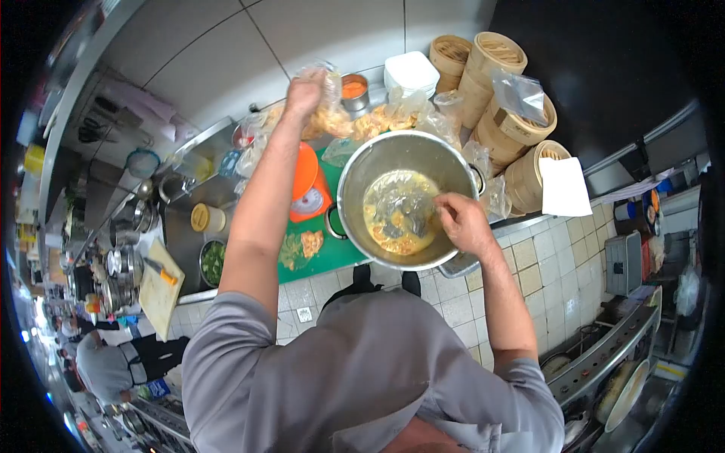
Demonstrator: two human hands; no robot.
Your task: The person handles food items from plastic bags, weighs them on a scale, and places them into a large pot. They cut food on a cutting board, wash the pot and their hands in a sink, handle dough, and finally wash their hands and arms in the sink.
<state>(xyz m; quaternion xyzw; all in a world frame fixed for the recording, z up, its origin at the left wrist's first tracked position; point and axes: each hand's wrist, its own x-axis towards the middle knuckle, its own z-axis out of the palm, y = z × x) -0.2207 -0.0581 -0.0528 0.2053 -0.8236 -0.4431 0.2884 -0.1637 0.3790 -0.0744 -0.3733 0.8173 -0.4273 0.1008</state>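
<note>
My left hand (303,92) reaches to the back of the counter, closed on the gathered top of a clear plastic bag (332,113) with pale orange food in its lower part. My right hand (464,220) is over the right rim of a large metal pot (362,162), its fingers curled together above the inside; what they hold, if anything, I cannot make out. Yellowish liquid with bits of food (400,211) covers the pot's bottom. Left of the pot stand an orange kitchen scale (306,189) and a small piece of pale orange food (311,243) on a green board (291,268).
Several bamboo steamers (498,53) are stacked at the back right, near white containers (411,72). More filled bags (381,121) lie behind the pot. A knife (161,272) rests on a cutting board (162,294) at left. Another person (113,366) stands far left.
</note>
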